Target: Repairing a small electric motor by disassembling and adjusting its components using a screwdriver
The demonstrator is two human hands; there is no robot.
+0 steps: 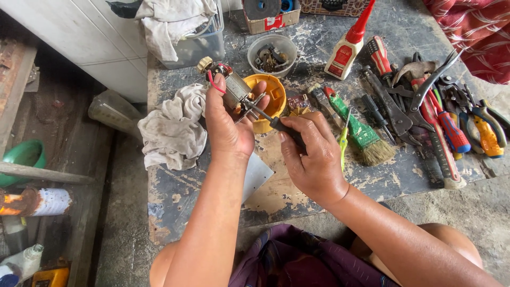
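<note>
- One desk (414,175), scarred and paint-flecked, carries everything; worn grey top, work held just above its middle
- Two rags: a white one (172,130) crumpled on the desk just left of the left hand; another heaped in a clear tub (199,45) at the back edge
- Many hand tools (425,101) piled at the right: pliers, red- and orange-handled screwdrivers, all lying unused; green-handled brush (364,133) and a red-capped glue bottle (348,45) near them
- Yellow plastic housing (273,98) sits open on the desk right behind the motor; judged: motor is already out of its casing, so strip-down is well along, reassembly not begun
- Grey bowl (272,53) holds loose small parts; judged: those are removed pieces set aside
- Small electric motor (234,87) held up off the desk, red wire showing; left hand (228,125) wrapped around it, fingers closed on the body
- Right hand (313,154) pinched on a black-handled screwdriver (268,119); tip touching the motor's near end; judged: a fastener or clip there is what's left; the exact contact point is too small to tell
</note>
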